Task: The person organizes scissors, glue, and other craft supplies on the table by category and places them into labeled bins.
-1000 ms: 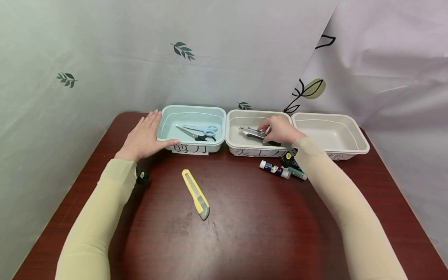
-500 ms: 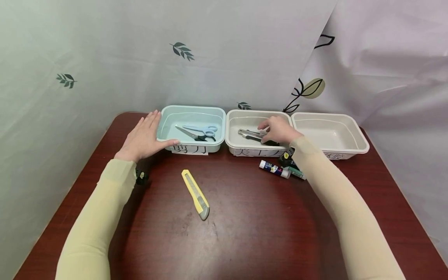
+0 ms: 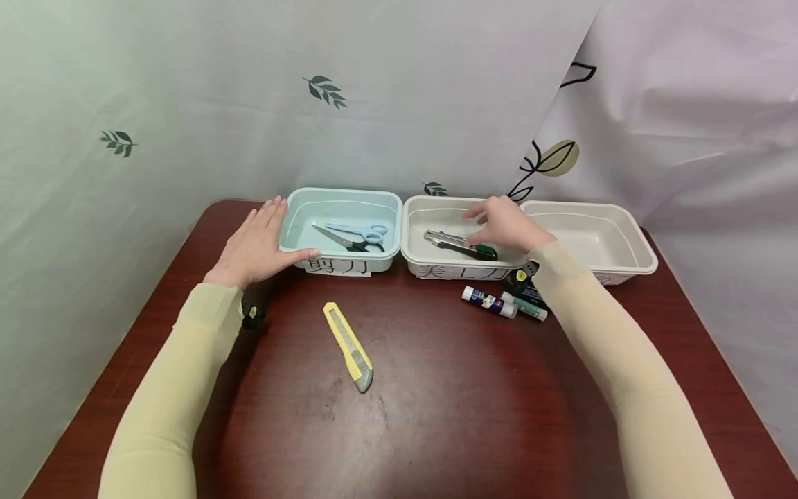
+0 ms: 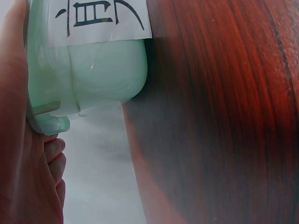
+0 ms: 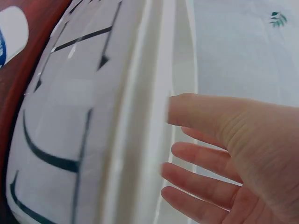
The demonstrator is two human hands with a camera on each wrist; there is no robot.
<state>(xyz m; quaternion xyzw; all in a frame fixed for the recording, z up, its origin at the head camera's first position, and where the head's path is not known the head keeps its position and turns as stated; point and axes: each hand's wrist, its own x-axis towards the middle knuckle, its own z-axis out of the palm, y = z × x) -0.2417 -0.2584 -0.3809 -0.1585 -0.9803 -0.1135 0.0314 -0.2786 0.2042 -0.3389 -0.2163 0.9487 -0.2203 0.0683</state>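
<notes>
In the head view my left hand [image 3: 252, 246] rests with straight, spread fingers against the left end and front rim of the pale blue bin [image 3: 349, 255], which holds two pairs of scissors [image 3: 368, 233]. My right hand [image 3: 505, 225] hovers over the right part of the middle bin [image 3: 416, 255], fingers apart and nothing between them. Beneath it in that bin lie utility knives [image 3: 464, 248], one with a dark handle. The right wrist view shows the right hand [image 5: 219, 149] with loose fingers beside the labelled bin wall [image 5: 88, 112].
A yellow utility knife [image 3: 349, 346] lies on the table [image 3: 436, 416]. Glue sticks [image 3: 489, 302] lie in front of the middle bin, near the right sleeve. A third bin [image 3: 592, 239], white, stands at the right, touching the middle one.
My right hand has lifted slightly and shifted right, away from the knives, uncovering the dark handle. The left hand has stayed in place.
</notes>
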